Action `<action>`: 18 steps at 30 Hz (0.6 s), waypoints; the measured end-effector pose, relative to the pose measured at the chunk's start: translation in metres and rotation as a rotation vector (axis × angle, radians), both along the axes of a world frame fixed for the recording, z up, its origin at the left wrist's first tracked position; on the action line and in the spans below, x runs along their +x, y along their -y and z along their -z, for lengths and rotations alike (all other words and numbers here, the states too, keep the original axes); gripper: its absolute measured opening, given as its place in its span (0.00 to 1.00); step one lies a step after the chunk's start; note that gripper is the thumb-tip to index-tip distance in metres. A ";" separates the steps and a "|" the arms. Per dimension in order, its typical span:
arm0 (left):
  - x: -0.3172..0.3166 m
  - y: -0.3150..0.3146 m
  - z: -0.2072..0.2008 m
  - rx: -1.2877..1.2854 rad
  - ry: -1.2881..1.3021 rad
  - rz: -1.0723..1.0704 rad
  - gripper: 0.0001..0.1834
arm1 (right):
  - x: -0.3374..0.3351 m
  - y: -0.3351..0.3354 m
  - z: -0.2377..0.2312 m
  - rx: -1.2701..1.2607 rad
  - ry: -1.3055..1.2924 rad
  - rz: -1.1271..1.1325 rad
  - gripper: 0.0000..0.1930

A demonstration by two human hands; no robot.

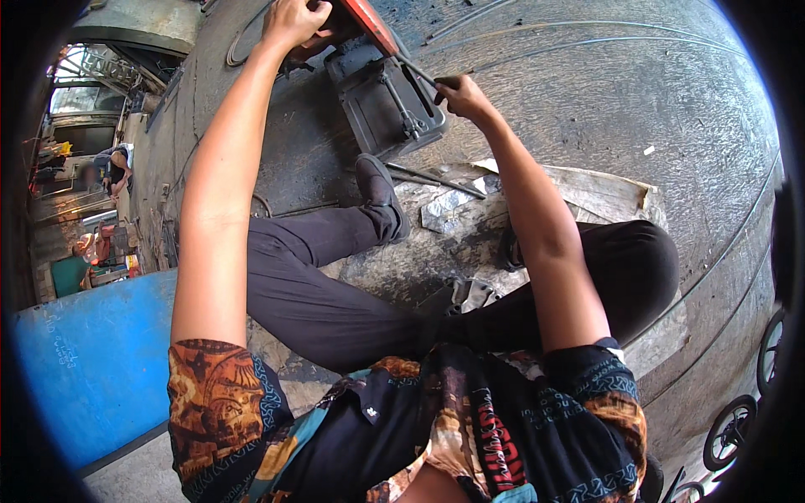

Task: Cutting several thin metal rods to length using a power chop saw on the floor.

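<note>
At the top of the head view stands what looks like a cut-off saw, with a dark metal base [356, 117], a clamp screw [396, 105] and a red upper part [370, 25]. My left hand [291, 23] is at the upper edge beside the red part, its fingers curled; what they grip is hidden. A thin metal rod [417, 70] slants down from the red part's lower end. Its near end sits between the closed fingers of my right hand [463, 96], just right of the base.
Long rods [587, 40] lie across the dark floor at upper right. More rods [436, 178] and a worn sheet [579, 189] lie by my shoe [381, 197]. A blue panel [101, 360] is at left. Wheels [729, 432] stand at lower right. Another person [117, 168] is far left.
</note>
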State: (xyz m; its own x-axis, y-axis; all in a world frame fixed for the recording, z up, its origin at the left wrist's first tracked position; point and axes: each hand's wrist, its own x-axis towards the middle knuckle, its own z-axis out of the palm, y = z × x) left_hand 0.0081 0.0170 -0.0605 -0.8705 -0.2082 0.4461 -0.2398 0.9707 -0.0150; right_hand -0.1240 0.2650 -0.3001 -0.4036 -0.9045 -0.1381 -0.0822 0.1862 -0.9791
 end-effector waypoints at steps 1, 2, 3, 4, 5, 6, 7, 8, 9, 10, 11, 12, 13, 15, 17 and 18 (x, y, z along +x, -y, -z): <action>0.001 0.002 0.001 -0.024 -0.013 0.004 0.20 | 0.002 0.000 0.001 0.031 -0.131 -0.021 0.16; 0.002 0.005 0.001 -0.025 -0.012 0.003 0.20 | 0.006 0.000 0.001 0.021 -0.043 -0.014 0.14; 0.002 0.006 0.002 0.015 -0.004 0.011 0.20 | 0.005 -0.002 0.001 0.025 -0.042 -0.012 0.14; 0.001 0.006 0.002 0.056 0.004 0.019 0.20 | 0.003 -0.005 0.000 0.023 0.098 -0.024 0.14; 0.000 0.004 0.006 0.061 0.005 0.023 0.20 | 0.001 -0.009 -0.001 0.021 0.238 -0.035 0.13; 0.004 0.006 0.007 0.010 -0.020 0.000 0.21 | 0.001 -0.007 -0.006 0.024 0.229 -0.008 0.12; 0.007 0.009 0.007 -0.041 -0.045 -0.024 0.21 | 0.002 -0.007 -0.011 0.020 0.230 -0.011 0.12; 0.008 0.012 0.005 -0.046 -0.044 -0.027 0.21 | 0.003 -0.008 -0.016 0.014 0.230 -0.012 0.12; 0.004 0.012 0.006 -0.044 -0.027 -0.014 0.21 | 0.001 -0.010 -0.016 0.013 0.227 -0.007 0.12; 0.001 0.011 0.006 -0.041 -0.011 -0.002 0.21 | 0.002 -0.010 -0.015 -0.014 0.199 0.009 0.14; 0.000 0.011 0.006 -0.041 -0.013 -0.001 0.21 | 0.002 -0.010 -0.016 -0.014 0.196 0.010 0.14; 0.001 0.012 0.007 -0.023 -0.028 -0.010 0.21 | 0.005 -0.010 -0.016 -0.016 0.128 0.003 0.15; 0.002 0.014 0.008 -0.005 -0.043 -0.020 0.21 | 0.007 -0.010 -0.016 -0.020 0.060 -0.005 0.16; 0.004 0.014 0.007 -0.015 -0.037 -0.022 0.21 | 0.008 -0.013 -0.015 -0.014 0.176 -0.014 0.18; 0.004 0.011 0.004 -0.023 -0.029 -0.021 0.20 | 0.006 -0.017 -0.011 -0.086 0.349 -0.049 0.19; 0.003 0.005 0.000 -0.023 0.005 -0.022 0.20 | 0.006 -0.017 -0.010 -0.084 0.369 -0.016 0.18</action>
